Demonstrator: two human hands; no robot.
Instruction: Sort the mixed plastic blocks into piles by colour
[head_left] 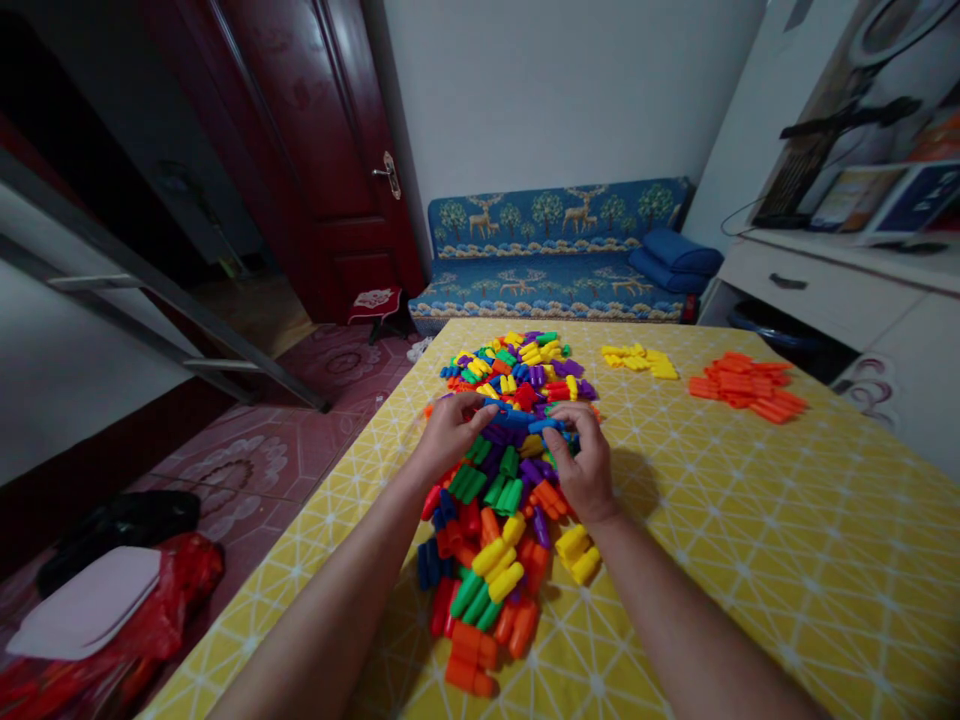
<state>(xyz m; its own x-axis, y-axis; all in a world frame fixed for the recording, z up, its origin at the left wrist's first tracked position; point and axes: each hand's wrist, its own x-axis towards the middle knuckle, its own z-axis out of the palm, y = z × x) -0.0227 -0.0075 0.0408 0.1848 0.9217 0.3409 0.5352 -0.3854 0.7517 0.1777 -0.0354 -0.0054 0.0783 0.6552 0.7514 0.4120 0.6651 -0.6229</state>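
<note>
Over a long heap of colourful bullet-shaped plastic building blocks (469,483), my two hands face each other. My left hand (452,432) has thumb and fingers closed at the end of a blue building block (508,416). Between the thumb and fingers of my right hand (585,462) is another blue building block (541,427), close to the first. Whether the two blue blocks are joined I cannot tell. Green blocks (506,494) and purple ones lie just below the hands. Nearer to me are yellow blocks (499,560) and orange blocks (472,655).
On the yellow patterned tablecloth (720,560), a small yellow pile (640,360) and an orange pile (746,386) lie at the right. Behind the table stands a blue sofa (540,285). A metal ladder (165,300) leans at the left; a white cabinet (840,290) stands at the right.
</note>
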